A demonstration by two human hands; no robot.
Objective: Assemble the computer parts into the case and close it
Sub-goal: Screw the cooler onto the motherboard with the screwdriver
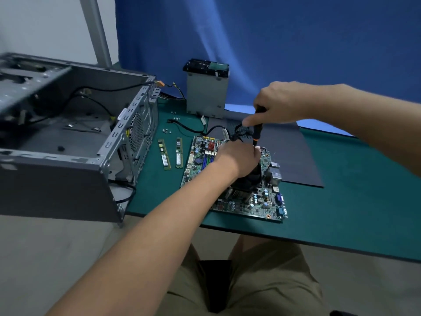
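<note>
A green motherboard (262, 204) lies on the green mat with a black cooler (247, 181) on it. My right hand (280, 103) grips a black and orange screwdriver (257, 133) held upright over the cooler's far corner. My left hand (239, 159) rests on top of the cooler, its fingers by the screwdriver tip; the screw is hidden. The open grey case (75, 137) lies on its side at the left.
Two RAM sticks (172, 153) lie between case and motherboard, with loose screws (166, 131) behind them. A grey power supply (206, 92) stands at the back. The dark side panel (293, 151) lies behind the motherboard. Black cables (189, 127) trail on the mat (353, 201).
</note>
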